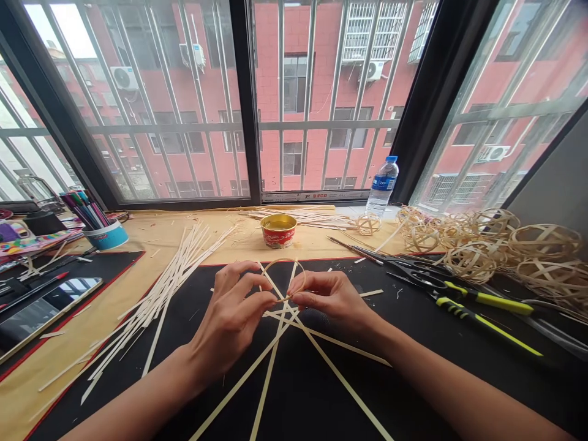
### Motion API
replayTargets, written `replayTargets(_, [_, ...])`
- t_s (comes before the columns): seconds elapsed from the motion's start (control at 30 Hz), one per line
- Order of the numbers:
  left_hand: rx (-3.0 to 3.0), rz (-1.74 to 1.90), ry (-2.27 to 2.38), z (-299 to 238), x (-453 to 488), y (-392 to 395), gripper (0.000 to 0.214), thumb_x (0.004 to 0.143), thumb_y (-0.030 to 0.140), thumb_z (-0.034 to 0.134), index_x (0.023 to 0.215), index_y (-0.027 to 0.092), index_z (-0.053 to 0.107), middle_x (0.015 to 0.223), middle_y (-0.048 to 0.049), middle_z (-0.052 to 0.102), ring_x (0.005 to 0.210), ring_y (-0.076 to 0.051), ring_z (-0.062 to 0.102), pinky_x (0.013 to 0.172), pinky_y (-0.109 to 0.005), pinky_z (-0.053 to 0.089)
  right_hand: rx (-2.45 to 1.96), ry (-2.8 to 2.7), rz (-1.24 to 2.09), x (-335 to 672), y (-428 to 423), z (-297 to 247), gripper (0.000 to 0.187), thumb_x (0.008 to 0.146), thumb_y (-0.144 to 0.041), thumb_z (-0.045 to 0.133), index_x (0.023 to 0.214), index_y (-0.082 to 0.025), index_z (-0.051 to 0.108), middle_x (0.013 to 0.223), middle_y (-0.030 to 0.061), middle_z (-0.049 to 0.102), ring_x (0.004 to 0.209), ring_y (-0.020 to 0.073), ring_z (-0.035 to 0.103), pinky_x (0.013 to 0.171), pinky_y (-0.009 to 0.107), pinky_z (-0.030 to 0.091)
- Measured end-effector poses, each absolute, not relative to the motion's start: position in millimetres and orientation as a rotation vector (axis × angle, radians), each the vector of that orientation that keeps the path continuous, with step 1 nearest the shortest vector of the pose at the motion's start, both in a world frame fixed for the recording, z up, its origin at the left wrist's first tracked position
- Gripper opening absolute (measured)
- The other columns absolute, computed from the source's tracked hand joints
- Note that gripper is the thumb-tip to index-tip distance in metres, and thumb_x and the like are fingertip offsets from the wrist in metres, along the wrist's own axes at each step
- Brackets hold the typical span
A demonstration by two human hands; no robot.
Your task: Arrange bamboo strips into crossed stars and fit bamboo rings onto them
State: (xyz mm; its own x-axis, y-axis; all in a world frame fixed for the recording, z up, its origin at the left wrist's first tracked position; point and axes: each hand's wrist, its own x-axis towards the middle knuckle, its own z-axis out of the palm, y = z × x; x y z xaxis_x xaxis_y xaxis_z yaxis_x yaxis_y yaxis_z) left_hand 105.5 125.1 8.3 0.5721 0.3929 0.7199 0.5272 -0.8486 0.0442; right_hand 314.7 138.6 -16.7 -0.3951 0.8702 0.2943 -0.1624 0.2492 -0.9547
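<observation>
A small bamboo ring (285,261) is pinched between both my hands, just above a star of crossed bamboo strips (271,349) on the black mat. My left hand (236,303) has its thumb and forefinger closed on the ring's lower left side. On the other side, my right hand (328,295) grips the ring between thumb and fingertips. The strips cross right under the fingertips, and their ends spread outward toward me and to the sides. My fingers partly cover the far ends of the strips and some of the crossing.
Loose bamboo strips (160,291) lie in a pile to the left. A red tin (278,231) stands behind my hands. Pliers (487,331) rest at the right, before woven bamboo balls (478,251). A water bottle (382,187), pen cup (106,234) and phone (46,315) are also there.
</observation>
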Motion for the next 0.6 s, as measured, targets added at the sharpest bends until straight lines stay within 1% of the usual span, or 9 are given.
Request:
replayTargets(0.07, [-2.608,-1.111,-0.794,9,104,127,0.021,0.089,0.004,0.051,0.09,0.022,0.062,0.087,-0.0027,0.066,0.111,-0.025,0.049,0.089,-0.043,0.038,-0.751,-1.594,1.337,315,140,-16,0.02,0.074,-0.035,0.074,0.08,-0.016,0.07,0.084,0.0033,0.068,0.076,0.0149,0.062,0.073,0.03,0.051])
replayTargets(0.1, [-2.592,-1.099,-0.813,9,103,129,0.02,0.089,0.005,0.051,0.09,0.022,0.062,0.085,-0.0023,0.066,0.11,-0.026,0.049,0.089,-0.043,0.037,-0.812,-1.639,1.269,316,141,-16,0.022,0.074,-0.034,0.073,0.086,-0.016,0.07,0.088,0.0047,0.069,0.082,0.0171,0.064,0.078,0.032,0.051])
replayTargets(0.13, [-2.569,-1.095,-0.83,10,102,131,0.019,0.089,0.006,0.052,0.09,0.022,0.062,0.082,-0.002,0.065,0.109,-0.026,0.05,0.089,-0.043,0.037,-0.893,-1.699,1.134,318,142,-15,0.023,0.075,-0.031,0.073,0.091,-0.016,0.069,0.094,0.0066,0.07,0.089,0.0198,0.064,0.083,0.036,0.05])
replayTargets(0.2, [-2.505,-1.103,-0.87,11,100,136,0.016,0.089,0.01,0.053,0.088,0.023,0.062,0.081,-0.002,0.065,0.104,-0.026,0.053,0.087,-0.043,0.037,-1.081,-1.841,0.727,322,144,-14,0.025,0.076,-0.02,0.071,0.101,-0.016,0.068,0.106,0.0105,0.069,0.102,0.0243,0.062,0.091,0.041,0.047])
replayTargets(0.27, [-2.45,-1.137,-0.873,12,97,142,0.015,0.089,0.012,0.053,0.086,0.023,0.061,0.08,-0.0022,0.065,0.101,-0.027,0.054,0.084,-0.043,0.036,-1.237,-1.934,0.391,327,146,-14,0.027,0.079,-0.012,0.065,0.105,-0.017,0.067,0.103,0.0114,0.07,0.098,0.0247,0.065,0.089,0.042,0.048])
replayTargets(0.33, [-2.422,-1.151,-0.88,11,95,147,0.013,0.089,0.014,0.052,0.085,0.023,0.06,0.079,-0.0026,0.065,0.098,-0.027,0.054,0.081,-0.043,0.036,-1.303,-1.987,0.289,330,148,-14,0.026,0.08,-0.008,0.063,0.104,-0.017,0.067,0.097,0.0102,0.072,0.091,0.0235,0.067,0.085,0.04,0.05])
replayTargets(0.43, [-2.42,-1.136,-0.863,8,93,153,0.01,0.09,0.017,0.052,0.086,0.023,0.06,0.078,-0.0032,0.065,0.096,-0.028,0.055,0.079,-0.044,0.037,-1.296,-2.05,0.257,330,147,-11,0.027,0.075,-0.005,0.067,0.099,-0.018,0.07,0.111,0.0102,0.069,0.103,0.0228,0.064,0.089,0.035,0.048])
replayTargets(0.47, [-2.419,-1.131,-0.852,7,93,154,0.01,0.09,0.018,0.052,0.086,0.023,0.06,0.078,-0.0034,0.065,0.096,-0.028,0.056,0.079,-0.044,0.037,-1.292,-2.076,0.241,329,146,-9,0.027,0.075,-0.005,0.068,0.098,-0.018,0.07,0.112,0.0096,0.068,0.103,0.0217,0.064,0.089,0.032,0.048])
replayTargets(0.6, [-2.407,-1.104,-0.84,7,92,156,0.009,0.089,0.02,0.052,0.086,0.023,0.061,0.08,-0.0043,0.066,0.097,-0.03,0.056,0.079,-0.046,0.037,-1.343,-2.143,0.186,341,139,8,0.018,0.081,-0.015,0.066,0.098,-0.019,0.071,0.093,0.0039,0.074,0.084,0.0167,0.068,0.078,0.026,0.049])
